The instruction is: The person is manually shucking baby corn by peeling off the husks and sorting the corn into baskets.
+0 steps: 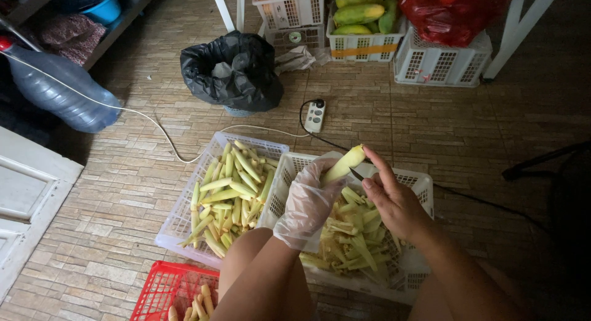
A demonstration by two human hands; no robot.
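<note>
Gloved left hand (306,204) gripping fruit strip (345,163), right hand (394,201) knife (356,174)

A black rubbish bag (233,70) sits on the brick floor (431,118) beside a white power strip (315,115). A blue water jug (58,90) lies at left; a red crate (166,290) nearby.

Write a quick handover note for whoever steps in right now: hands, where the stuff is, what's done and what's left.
Left hand, in a clear glove, holds a pale yellow-green fruit piece over the right white basket.
Right hand, bare, holds a small knife against it.
Done: cut strips fill the left white basket; trimmings lie in the right one.
Left: the held piece is uncut; a few pieces sit in the red basket.
</note>
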